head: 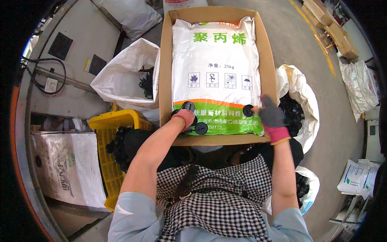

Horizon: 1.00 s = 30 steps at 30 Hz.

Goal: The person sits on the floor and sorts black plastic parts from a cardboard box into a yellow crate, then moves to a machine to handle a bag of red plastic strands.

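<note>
A white woven sack (216, 57) with green and orange printing lies flat in an open cardboard carton (267, 60) before me. My left hand (185, 117), in a pink glove, is at the sack's lower left among several round black plastic pieces (201, 128). Its fingers are partly hidden, so any grip there is unclear. Near the carton's right wall is my right hand (273, 116), blurred, in a dark-coated pink glove. Just left of it, a single round black piece (248, 110) shows against the sack; whether the fingers touch it cannot be made out.
Left of the carton stand an open white sack (124, 72) with black parts inside and a yellow plastic crate (104, 157). On the right, another white sack (308, 118) holds black parts (291, 115), with a smaller bag (311, 193) below. A grey machine cabinet (81, 33) borders the left.
</note>
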Available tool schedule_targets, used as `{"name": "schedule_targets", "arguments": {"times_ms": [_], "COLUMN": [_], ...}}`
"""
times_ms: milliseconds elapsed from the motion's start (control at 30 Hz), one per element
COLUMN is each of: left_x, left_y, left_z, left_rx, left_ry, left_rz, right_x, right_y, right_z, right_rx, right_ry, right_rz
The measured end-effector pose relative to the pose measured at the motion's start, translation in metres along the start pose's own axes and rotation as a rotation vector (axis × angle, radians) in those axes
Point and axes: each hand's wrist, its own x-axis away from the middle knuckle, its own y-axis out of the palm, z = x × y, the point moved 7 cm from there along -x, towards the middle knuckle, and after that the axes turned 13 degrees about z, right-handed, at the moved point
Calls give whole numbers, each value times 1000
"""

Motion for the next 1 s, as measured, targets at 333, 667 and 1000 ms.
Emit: {"name": "schedule_targets", "arguments": {"times_ms": [333, 667, 1000], "left_x": [65, 93, 56], "left_y": [-185, -184, -150], "left_z": [-37, -11, -3], "left_rx": [1140, 1707, 1897], "left_ry": [-540, -542, -533], "left_rz": [692, 1076, 1287], "right_x": [17, -5, 7], "right_y": [15, 19, 62], "right_z": [-147, -110, -135], "right_rx": [-39, -1002, -1067], "right_ry": [-642, 85, 300], "right_rz": [274, 81, -385]}}
